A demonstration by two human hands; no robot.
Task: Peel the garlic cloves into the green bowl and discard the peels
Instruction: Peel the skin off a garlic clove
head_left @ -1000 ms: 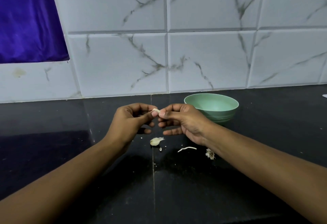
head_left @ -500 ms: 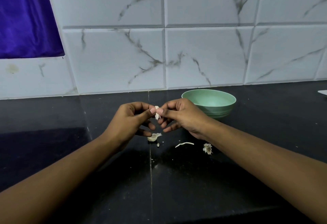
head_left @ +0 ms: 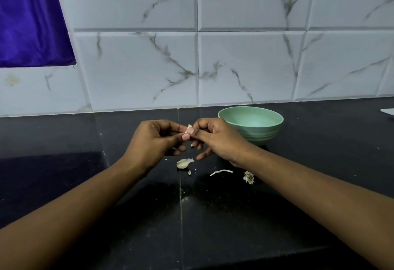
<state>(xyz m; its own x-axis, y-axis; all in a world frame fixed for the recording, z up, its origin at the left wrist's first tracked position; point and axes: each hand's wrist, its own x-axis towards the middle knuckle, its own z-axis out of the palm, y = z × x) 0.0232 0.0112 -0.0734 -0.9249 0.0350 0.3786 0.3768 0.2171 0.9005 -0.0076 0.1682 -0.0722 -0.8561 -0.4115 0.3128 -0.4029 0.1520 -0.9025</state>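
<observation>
both hands, left hand (head_left: 157,139) and right hand (head_left: 215,137), pinch a garlic clove (head_left: 189,128) above black counter (head_left: 106,184) below marble-veined tiles (head_left: 245,67).

Both hands meet above black countertop (head_left: 277,216): left hand (head_left: 156,141) and right hand (head_left: 215,138) pinch one garlic clove (head_left: 189,128). Green bowl (head_left: 251,125) just right, another clove (head_left: 183,163), peel scraps (head_left: 221,172) near.

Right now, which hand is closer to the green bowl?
Right. The right hand is just left of the green bowl, beside its rim. The left hand is farther left, past the garlic clove both pinch.
</observation>
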